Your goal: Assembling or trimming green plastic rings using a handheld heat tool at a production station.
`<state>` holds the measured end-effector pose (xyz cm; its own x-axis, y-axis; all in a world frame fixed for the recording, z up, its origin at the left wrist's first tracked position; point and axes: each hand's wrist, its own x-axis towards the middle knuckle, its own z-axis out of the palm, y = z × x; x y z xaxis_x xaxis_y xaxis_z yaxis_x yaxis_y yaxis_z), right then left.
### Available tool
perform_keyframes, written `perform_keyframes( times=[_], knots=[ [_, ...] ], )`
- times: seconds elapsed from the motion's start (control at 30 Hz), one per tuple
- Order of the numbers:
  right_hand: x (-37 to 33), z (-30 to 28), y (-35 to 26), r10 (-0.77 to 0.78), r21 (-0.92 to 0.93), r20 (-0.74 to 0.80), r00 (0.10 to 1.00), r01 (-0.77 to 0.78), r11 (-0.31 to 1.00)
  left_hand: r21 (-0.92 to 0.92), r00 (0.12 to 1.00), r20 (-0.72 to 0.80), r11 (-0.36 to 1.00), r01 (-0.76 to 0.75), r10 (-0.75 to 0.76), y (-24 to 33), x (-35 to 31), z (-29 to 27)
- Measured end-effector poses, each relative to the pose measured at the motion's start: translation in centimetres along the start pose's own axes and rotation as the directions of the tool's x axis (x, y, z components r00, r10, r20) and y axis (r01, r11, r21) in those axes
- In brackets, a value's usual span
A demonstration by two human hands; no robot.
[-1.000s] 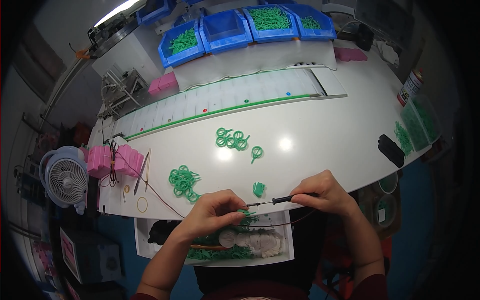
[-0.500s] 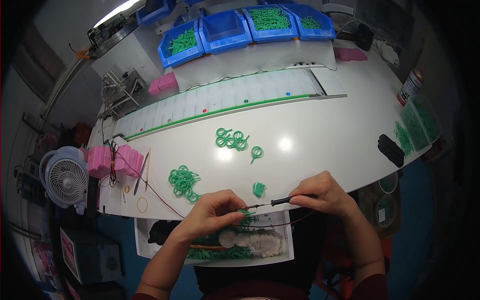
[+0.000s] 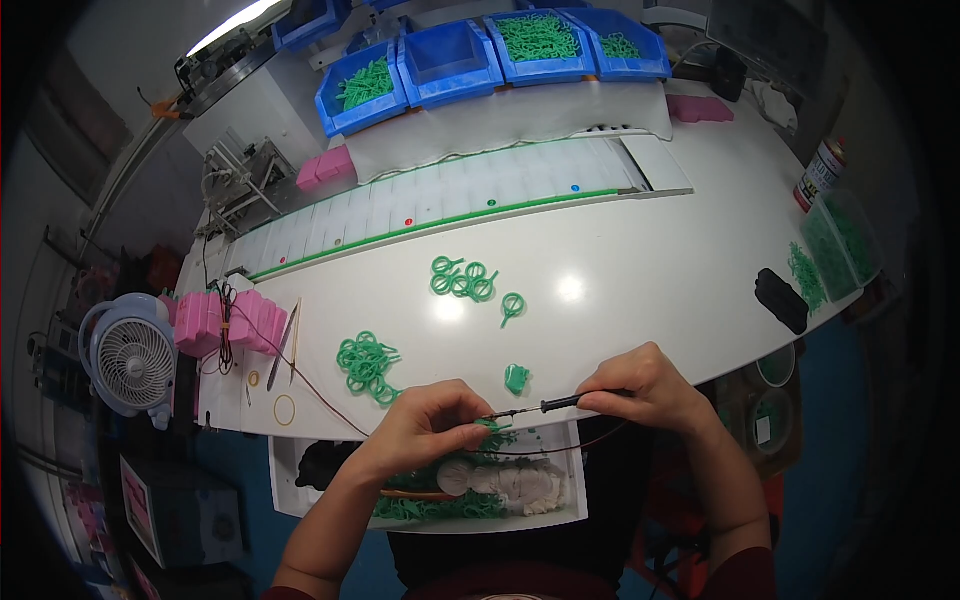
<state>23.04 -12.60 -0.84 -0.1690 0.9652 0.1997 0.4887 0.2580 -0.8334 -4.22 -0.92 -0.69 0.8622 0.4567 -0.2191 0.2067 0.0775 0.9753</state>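
My left hand [image 3: 436,422] is closed above the drawer, pinching a small green piece [image 3: 492,425] between thumb and fingertips. Most of that piece is hidden by the fingers. In my right hand [image 3: 645,390] is a black-handled corded pen tool [image 3: 562,403], held level with its thin metal shaft pointing left. Its dark tip meets or lies just over the green piece; I cannot tell which. A lone green lump [image 3: 516,379] lies on the table beyond the tool. Farther off are a single green ring with a stem [image 3: 513,306], a group of similar rings [image 3: 461,280] and a heaped pile [image 3: 366,362].
Below my hands an open white drawer [image 3: 550,522] contains green scraps and a whitish cloth bundle. Blue bins [image 3: 450,85] line the back, behind a green-edged strip [image 3: 440,219]. Pink blocks [image 3: 257,322], tweezers [image 3: 284,345] and a fan [image 3: 133,358] are left; a spray can [image 3: 822,172] stands right.
Almost nothing differs. My right hand and the tool have shifted very slightly left; the left hand keeps its place.
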Motion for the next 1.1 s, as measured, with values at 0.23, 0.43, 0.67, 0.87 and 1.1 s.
perform_keyframes(
  times=[0.23,0.43,0.67,0.87,1.1],
  knots=[
    [0.0,0.1,0.0,-0.001,0.002,0.002,1.0,0.001,1.0,-0.005,1.0,0.003,1.0,0.008,-0.008,0.2,0.0,0.0],
    [-0.1,0.0,0.0,0.006,-0.02,0.003,1.0,-0.006,1.0,-0.002,1.0,0.003,1.0,0.01,-0.01,0.2,0.0,0.0],
    [-0.2,-0.1,0.1,-0.007,0.026,-0.025,1.0,0.007,1.0,-0.006,1.0,-0.005,1.0,0.003,-0.003,0.2,0.0,0.1],
    [-0.3,-0.5,0.3,0.055,0.162,-0.051,0.997,-0.046,0.986,0.024,1.0,-0.007,1.0,0.011,-0.011,0.2,-0.1,0.0],
    [-0.7,-0.2,1.9,0.028,0.294,-0.153,0.988,0.018,0.956,0.147,0.995,-0.063,0.987,-0.07,0.08,1.6,-0.1,0.6]
  ],
)
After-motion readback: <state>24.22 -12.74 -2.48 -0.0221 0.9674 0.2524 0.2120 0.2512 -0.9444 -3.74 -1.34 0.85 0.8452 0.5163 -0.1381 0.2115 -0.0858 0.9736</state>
